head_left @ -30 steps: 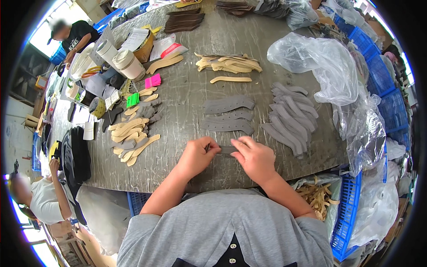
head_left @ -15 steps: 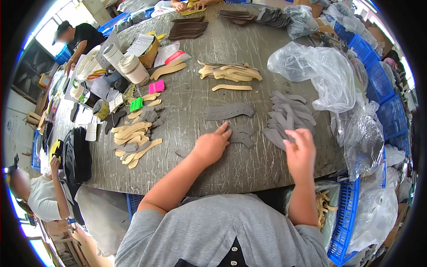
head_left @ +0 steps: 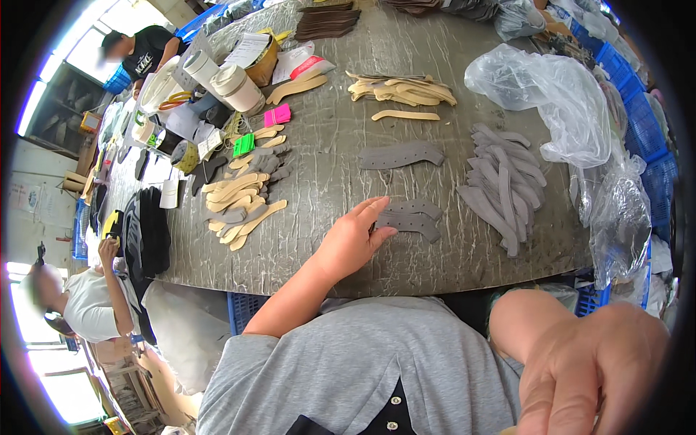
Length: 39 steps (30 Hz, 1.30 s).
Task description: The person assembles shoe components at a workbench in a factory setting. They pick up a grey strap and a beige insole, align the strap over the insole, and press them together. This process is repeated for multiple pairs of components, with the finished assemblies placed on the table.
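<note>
My left hand (head_left: pixel 357 238) rests at the left end of grey curved pieces with small holes (head_left: pixel 413 219), its fingers and thumb apart. It covers the pieces' left end. Just beyond them lies a wider grey perforated piece (head_left: pixel 401 155). My right hand (head_left: pixel 598 362) is raised large at the lower right, off the table, with its fingers bent downward. The picture's lower edge cuts off its fingertips, so I cannot tell whether they hold anything. A heap of grey curved strips (head_left: pixel 505 181) lies to the right of the perforated pieces.
Beige strips (head_left: pixel 402 89) and one single beige strip (head_left: pixel 406 115) lie farther back. Mixed beige and grey pieces (head_left: pixel 243 206) are at left, near tubs (head_left: pixel 238 90) and green and pink tags. Clear plastic bags (head_left: pixel 536 94) and blue crates (head_left: pixel 656 145) line the right. Two people are at left.
My right hand has left the grey heap and come down right, close to the camera. My left hand's thumb has spread, uncovering more of the perforated pieces. The whole view has shifted.
</note>
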Each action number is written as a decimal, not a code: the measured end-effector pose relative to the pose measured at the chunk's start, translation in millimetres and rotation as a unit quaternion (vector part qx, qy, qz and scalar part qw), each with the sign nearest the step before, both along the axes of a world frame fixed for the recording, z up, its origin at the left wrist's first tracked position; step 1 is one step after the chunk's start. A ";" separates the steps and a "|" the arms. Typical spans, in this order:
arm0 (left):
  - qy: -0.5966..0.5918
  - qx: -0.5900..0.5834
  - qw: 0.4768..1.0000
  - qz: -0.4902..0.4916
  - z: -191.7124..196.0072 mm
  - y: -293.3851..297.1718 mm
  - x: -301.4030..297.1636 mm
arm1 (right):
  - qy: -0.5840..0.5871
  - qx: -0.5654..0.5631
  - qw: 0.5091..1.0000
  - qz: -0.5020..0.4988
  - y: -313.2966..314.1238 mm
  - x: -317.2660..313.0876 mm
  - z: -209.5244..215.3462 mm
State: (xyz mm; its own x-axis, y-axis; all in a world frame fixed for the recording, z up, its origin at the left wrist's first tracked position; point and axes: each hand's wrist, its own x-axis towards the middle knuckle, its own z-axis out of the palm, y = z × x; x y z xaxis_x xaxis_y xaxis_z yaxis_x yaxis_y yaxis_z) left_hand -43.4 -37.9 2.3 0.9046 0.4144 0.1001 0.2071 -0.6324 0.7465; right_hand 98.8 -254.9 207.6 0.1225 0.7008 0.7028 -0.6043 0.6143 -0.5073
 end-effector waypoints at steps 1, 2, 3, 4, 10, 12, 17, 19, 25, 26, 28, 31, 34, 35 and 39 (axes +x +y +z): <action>-0.013 0.007 1.000 -0.008 -2.2 1.2 -0.9 | -0.003 -0.008 1.000 0.007 4.2 -0.7 0.8; -0.029 0.015 0.999 -0.014 -4.5 1.5 -1.1 | -0.007 -0.014 1.000 0.015 9.2 -1.2 1.0; -0.044 0.024 0.999 -0.021 -6.8 0.8 -0.3 | -0.009 -0.020 1.000 0.021 11.5 -0.7 1.4; -0.060 0.033 0.997 -0.028 -8.0 0.6 -0.8 | -0.013 -0.023 0.999 0.026 12.0 -1.3 2.4; -0.121 -0.286 0.950 -0.008 -3.0 -0.8 -4.4 | -0.051 -0.079 0.995 0.042 18.8 -2.2 -0.1; -0.195 -0.334 0.920 -0.061 4.8 4.4 -1.7 | -0.118 -0.182 0.974 -0.058 20.9 -0.6 -17.3; -0.187 -0.013 0.979 -0.077 35.7 1.7 1.4 | -0.308 -0.418 0.806 -0.285 83.1 -11.6 -149.7; -0.143 0.066 0.984 -0.083 37.0 -6.1 7.0 | -0.304 -0.495 0.762 -0.285 88.9 -16.2 -155.8; -0.088 0.141 0.984 -0.064 19.8 -10.2 9.9 | -0.288 -0.454 0.782 -0.316 85.9 -14.9 -185.4; -0.085 0.131 0.985 -0.069 18.0 -11.9 9.5 | -0.288 -0.463 0.780 -0.306 84.0 -14.7 -186.3; -0.079 0.109 0.988 -0.079 16.3 -12.4 9.2 | -0.289 -0.482 0.776 -0.287 82.9 -13.2 -182.1; -0.092 0.076 0.988 -0.102 19.4 -13.2 8.6 | -0.195 -0.574 0.769 -0.201 82.5 -11.3 -166.6; -0.123 0.034 0.984 -0.122 7.8 -12.1 9.8 | -0.180 -0.549 0.788 -0.212 85.4 -12.3 -170.9; -0.139 0.019 0.982 -0.128 7.1 -10.4 9.8 | -0.165 -0.541 0.797 -0.211 86.6 -12.7 -173.0; -0.147 -0.058 0.975 -0.158 11.5 -9.6 8.9 | -0.079 -0.541 0.819 -0.174 87.6 -14.0 -188.5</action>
State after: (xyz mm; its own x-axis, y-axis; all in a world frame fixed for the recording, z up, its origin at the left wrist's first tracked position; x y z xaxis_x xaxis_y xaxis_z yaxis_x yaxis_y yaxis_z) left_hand -34.5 -47.5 13.8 0.9281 0.1439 0.3435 -0.2182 -0.5374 0.8146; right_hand 84.8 -167.3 19.1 0.4147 0.8657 -0.2802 -0.3631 -0.1249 -0.9233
